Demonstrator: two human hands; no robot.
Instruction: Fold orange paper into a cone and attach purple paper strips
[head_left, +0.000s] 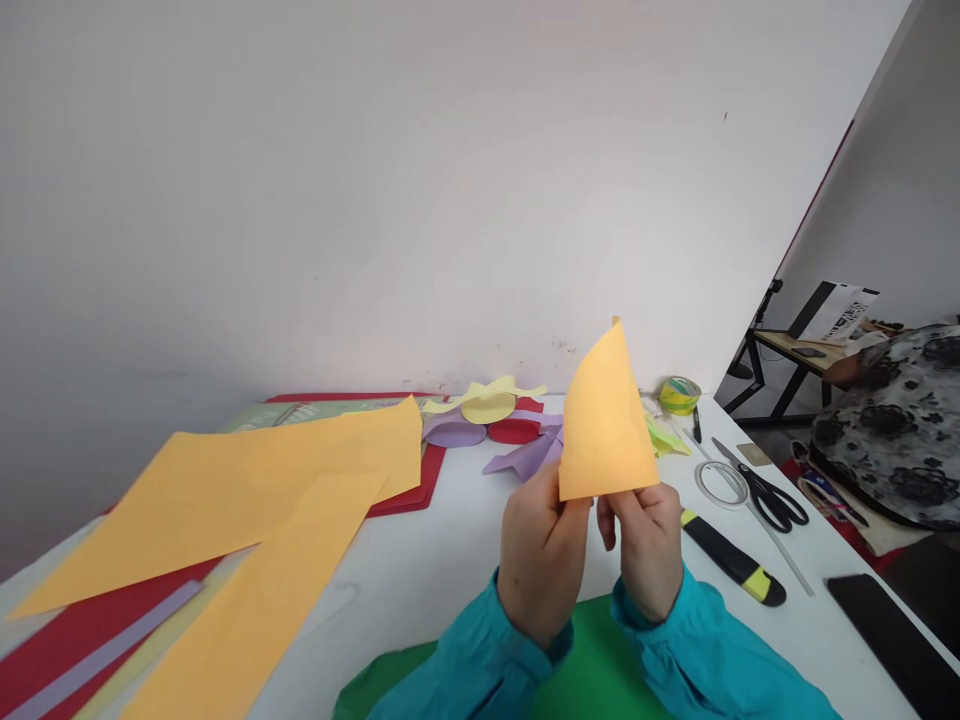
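Observation:
Both my hands hold one piece of orange paper [606, 420] above the table. The paper curves upward to a narrow tip, and its straight lower edge faces me. My left hand [544, 555] pinches the lower left corner, thumb in front of the sheet. Behind the lower right part, the fingers of my right hand [646, 545] are bent and partly hidden by the paper. Just beyond it lie purple folded paper [526, 458] and cut shapes, among them a yellow one [489, 402] and a red one [514, 430].
Large orange sheets [247, 500] cover the left side over red sheets [409, 500]. On the right lie a box cutter [731, 555], scissors [765, 490], a tape ring [721, 484], a tape roll [679, 395] and a black flat object [892, 640]. A person in a patterned top [900, 420] sits beyond.

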